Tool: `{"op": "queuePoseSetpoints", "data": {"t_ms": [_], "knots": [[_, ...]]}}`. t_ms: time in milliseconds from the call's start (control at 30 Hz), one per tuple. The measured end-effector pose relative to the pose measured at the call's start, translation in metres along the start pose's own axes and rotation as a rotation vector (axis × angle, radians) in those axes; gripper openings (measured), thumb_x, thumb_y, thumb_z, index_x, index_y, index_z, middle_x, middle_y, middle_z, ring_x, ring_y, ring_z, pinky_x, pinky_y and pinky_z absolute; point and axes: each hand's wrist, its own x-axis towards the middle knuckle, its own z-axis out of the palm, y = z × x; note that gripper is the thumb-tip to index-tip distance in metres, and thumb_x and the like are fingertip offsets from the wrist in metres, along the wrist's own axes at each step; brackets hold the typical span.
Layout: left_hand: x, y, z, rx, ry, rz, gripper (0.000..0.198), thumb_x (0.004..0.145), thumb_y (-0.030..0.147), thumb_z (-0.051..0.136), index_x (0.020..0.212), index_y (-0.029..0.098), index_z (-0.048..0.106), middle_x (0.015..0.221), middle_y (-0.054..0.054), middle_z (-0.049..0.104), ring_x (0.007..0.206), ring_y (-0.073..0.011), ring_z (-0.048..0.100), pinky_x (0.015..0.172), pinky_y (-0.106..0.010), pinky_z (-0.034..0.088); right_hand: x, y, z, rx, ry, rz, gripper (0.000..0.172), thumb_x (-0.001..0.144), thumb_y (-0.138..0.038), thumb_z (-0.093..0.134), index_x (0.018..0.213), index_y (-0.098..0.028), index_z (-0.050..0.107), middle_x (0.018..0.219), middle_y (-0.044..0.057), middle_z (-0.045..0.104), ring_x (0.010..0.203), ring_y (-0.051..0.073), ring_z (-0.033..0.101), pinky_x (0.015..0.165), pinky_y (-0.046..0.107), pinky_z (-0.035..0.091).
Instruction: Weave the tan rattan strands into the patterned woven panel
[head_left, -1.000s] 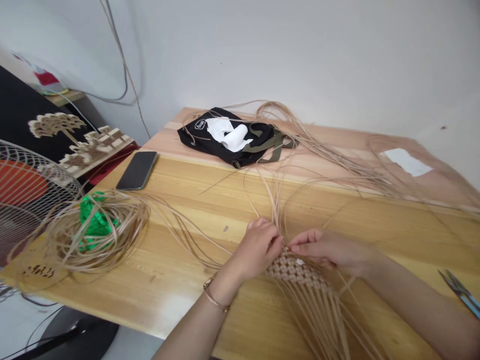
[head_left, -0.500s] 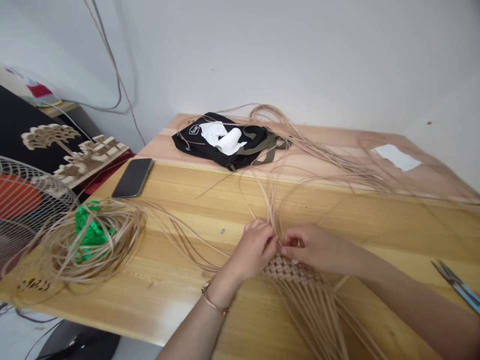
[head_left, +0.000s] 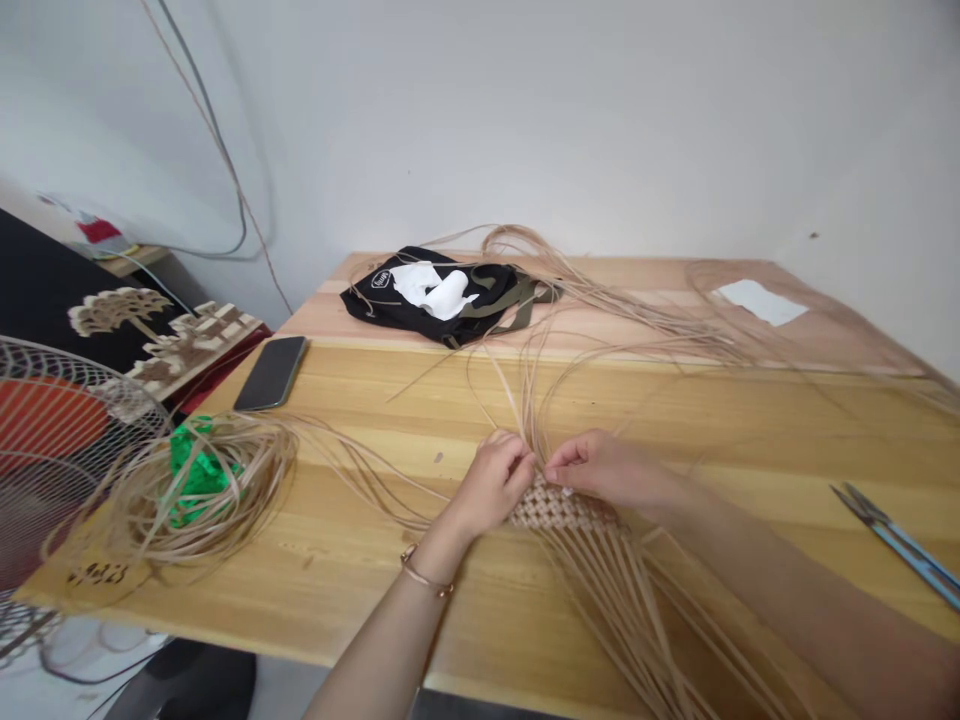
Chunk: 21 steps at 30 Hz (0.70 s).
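A woven panel of flat cane strips (head_left: 559, 506) lies on the wooden table (head_left: 360, 590), with loose strip ends fanning toward me and long strips rising away from its far edge. My left hand (head_left: 495, 483), wearing a thin bracelet, pinches strips at the panel's far left corner. My right hand (head_left: 607, 470) reaches in from the right, its fingertips pinching at the panel's far edge and almost meeting my left hand. Both hands hide part of that edge.
A coil of cane strips (head_left: 202, 490) around green plastic (head_left: 196, 475) lies at left, beside a black phone (head_left: 270, 373). Blue-handled scissors (head_left: 896, 545) lie at right. A black bag (head_left: 412, 305) sits far back. A wire fan (head_left: 60, 440) stands at left.
My right hand has moved left, closer to my left hand, and both stay at the panel's far edge. The whole scene sits lower in the view because my head has tilted up.
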Motion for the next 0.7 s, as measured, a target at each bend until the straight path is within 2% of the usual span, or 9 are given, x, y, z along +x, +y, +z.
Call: {"op": "queuePoseSetpoints", "data": {"t_ms": [100, 167, 267, 333, 400, 500, 633, 700], "knots": [[-0.001, 0.000, -0.001, -0.015, 0.012, -0.010, 0.023, 0.081, 0.022, 0.039, 0.059, 0.017, 0.039, 0.063, 0.002, 0.041, 0.067, -0.0115, 0.040, 0.065, -0.024, 0.033, -0.001, 0.004, -0.003, 0.046, -0.117, -0.064, 0.025, 0.073, -0.034, 0.053, 0.076, -0.012, 0.064, 0.052, -0.003, 0.050, 0.044, 0.004, 0.036, 0.043, 0.017, 0.027], [-0.001, -0.001, -0.001, -0.045, 0.013, -0.034, 0.023, 0.081, 0.024, 0.040, 0.059, 0.016, 0.040, 0.062, 0.002, 0.041, 0.066, -0.0110, 0.041, 0.064, -0.024, 0.034, -0.001, 0.008, -0.006, 0.049, -0.194, -0.121, 0.030, 0.075, -0.036, 0.052, 0.086, -0.012, 0.065, 0.055, -0.003, 0.054, 0.045, 0.006, 0.041, 0.045, 0.018, 0.032], [-0.002, -0.003, 0.000, -0.132, -0.017, -0.085, 0.024, 0.082, 0.026, 0.039, 0.061, 0.016, 0.043, 0.062, 0.002, 0.042, 0.065, -0.0102, 0.041, 0.063, -0.023, 0.036, -0.006, 0.012, -0.012, 0.017, -0.292, -0.243, 0.033, 0.077, -0.036, 0.050, 0.096, -0.014, 0.065, 0.074, 0.002, 0.065, 0.066, 0.012, 0.057, 0.063, 0.022, 0.043], [-0.003, -0.004, 0.000, -0.166, -0.034, -0.093, 0.025, 0.083, 0.027, 0.038, 0.061, 0.016, 0.044, 0.062, 0.002, 0.043, 0.065, -0.0100, 0.042, 0.063, -0.022, 0.036, -0.012, 0.013, -0.015, -0.070, -0.315, -0.365, 0.032, 0.081, -0.033, 0.045, 0.102, -0.018, 0.063, 0.092, 0.003, 0.067, 0.084, 0.016, 0.059, 0.077, 0.027, 0.042], [-0.003, -0.003, 0.000, -0.170, -0.029, -0.086, 0.027, 0.083, 0.029, 0.038, 0.061, 0.015, 0.045, 0.063, 0.001, 0.043, 0.066, -0.0103, 0.042, 0.063, -0.022, 0.037, -0.020, 0.013, -0.016, -0.202, -0.278, -0.470, 0.034, 0.084, -0.029, 0.037, 0.108, -0.023, 0.060, 0.104, 0.002, 0.064, 0.095, 0.018, 0.057, 0.085, 0.030, 0.040], [-0.002, -0.004, 0.001, -0.149, 0.013, -0.086, 0.029, 0.084, 0.030, 0.036, 0.060, 0.016, 0.044, 0.064, 0.001, 0.044, 0.069, -0.0111, 0.043, 0.067, -0.023, 0.037, -0.030, 0.013, -0.012, -0.401, -0.146, -0.528, 0.037, 0.086, -0.027, 0.031, 0.114, -0.028, 0.056, 0.109, 0.003, 0.062, 0.098, 0.021, 0.057, 0.085, 0.032, 0.040], [0.001, -0.009, 0.003, -0.086, 0.123, -0.123, 0.031, 0.084, 0.032, 0.035, 0.059, 0.016, 0.043, 0.064, 0.000, 0.044, 0.071, -0.0126, 0.044, 0.068, -0.025, 0.036, -0.031, 0.017, 0.003, -0.555, 0.094, -0.465, 0.042, 0.087, -0.030, 0.024, 0.119, -0.025, 0.051, 0.100, 0.008, 0.066, 0.085, 0.024, 0.062, 0.074, 0.033, 0.045], [0.002, -0.013, 0.005, -0.077, 0.161, -0.156, 0.032, 0.084, 0.033, 0.035, 0.058, 0.016, 0.043, 0.064, 0.000, 0.044, 0.069, -0.0130, 0.044, 0.067, -0.026, 0.036, -0.027, 0.022, 0.011, -0.550, 0.143, -0.445, 0.044, 0.087, -0.030, 0.023, 0.122, -0.025, 0.048, 0.101, 0.008, 0.066, 0.085, 0.024, 0.062, 0.072, 0.032, 0.046]]}}
